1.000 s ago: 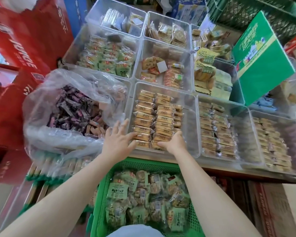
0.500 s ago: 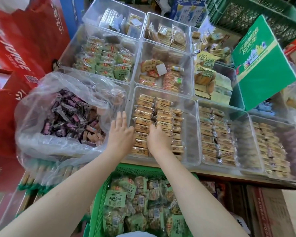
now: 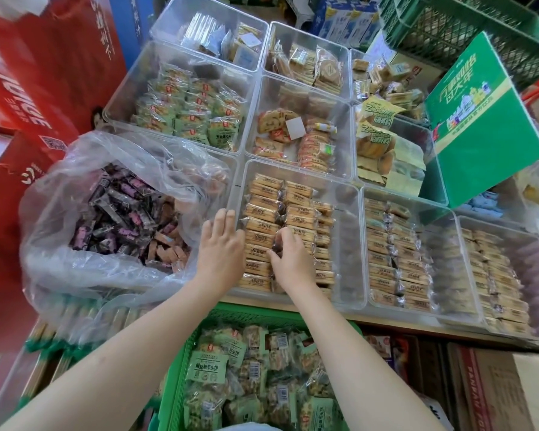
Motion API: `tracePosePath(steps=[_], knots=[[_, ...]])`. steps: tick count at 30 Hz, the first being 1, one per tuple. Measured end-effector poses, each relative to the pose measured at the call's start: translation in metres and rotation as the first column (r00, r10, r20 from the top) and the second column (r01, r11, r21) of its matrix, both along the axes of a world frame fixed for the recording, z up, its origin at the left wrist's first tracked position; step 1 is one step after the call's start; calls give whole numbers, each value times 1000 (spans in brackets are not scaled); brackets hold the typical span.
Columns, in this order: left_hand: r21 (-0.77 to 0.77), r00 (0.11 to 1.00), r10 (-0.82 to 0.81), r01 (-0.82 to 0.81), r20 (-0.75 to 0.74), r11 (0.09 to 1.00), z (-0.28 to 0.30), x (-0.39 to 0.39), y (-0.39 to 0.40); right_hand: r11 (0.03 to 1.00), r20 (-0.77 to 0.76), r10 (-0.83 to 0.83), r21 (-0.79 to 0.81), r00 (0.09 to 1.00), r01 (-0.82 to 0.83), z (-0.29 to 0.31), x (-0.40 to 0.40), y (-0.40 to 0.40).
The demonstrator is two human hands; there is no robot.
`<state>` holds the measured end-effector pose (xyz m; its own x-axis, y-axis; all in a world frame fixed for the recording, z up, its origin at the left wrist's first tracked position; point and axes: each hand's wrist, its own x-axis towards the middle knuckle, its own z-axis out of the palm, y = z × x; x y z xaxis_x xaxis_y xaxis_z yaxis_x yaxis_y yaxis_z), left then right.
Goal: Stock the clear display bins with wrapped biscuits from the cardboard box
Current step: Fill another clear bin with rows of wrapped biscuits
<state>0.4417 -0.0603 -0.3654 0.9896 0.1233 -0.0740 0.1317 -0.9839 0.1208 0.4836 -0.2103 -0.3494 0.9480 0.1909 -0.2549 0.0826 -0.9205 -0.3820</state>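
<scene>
A clear display bin (image 3: 344,197) at the shelf's front holds two neat rows of tan wrapped biscuits (image 3: 262,213), with a shorter third row beside them. My left hand (image 3: 220,247) lies with straight fingers against the bin's left wall, touching the outer biscuit row. My right hand (image 3: 288,256) is inside the bin over the seam between the two rows. Its fingers are curled and pinch the dark end of a wrapped biscuit there. The right part of the bin is bare.
A clear plastic bag of purple-wrapped sweets (image 3: 122,213) bulges left of the bin. A green crate of green packs (image 3: 246,384) sits below my arms. More filled bins (image 3: 395,244) lie right and behind. A green carton (image 3: 479,119), red cartons (image 3: 28,88) and a cardboard box (image 3: 495,390) surround them.
My right hand moved left from the bin's front edge onto the seam between the rows and curled its fingers. My left hand slid forward along the bin's left wall.
</scene>
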Motion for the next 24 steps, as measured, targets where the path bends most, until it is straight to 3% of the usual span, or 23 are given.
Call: tracePosePath(steps=[7, 12, 18, 24], knots=[[110, 988, -6, 24, -153, 994, 9, 11, -10, 992, -19, -114, -48, 993, 113, -3, 3, 6], [-36, 998, 57, -57, 13, 998, 0, 12, -1, 991, 45, -136, 14, 990, 136, -1, 6, 2], [-59, 990, 113, -118, -87, 991, 1, 22, -5, 990, -12, -134, -37, 991, 134, -3, 12, 2], [-117, 990, 138, -141, -27, 983, 0, 19, -5, 993, -20, -115, 18, 993, 116, -4, 16, 5]])
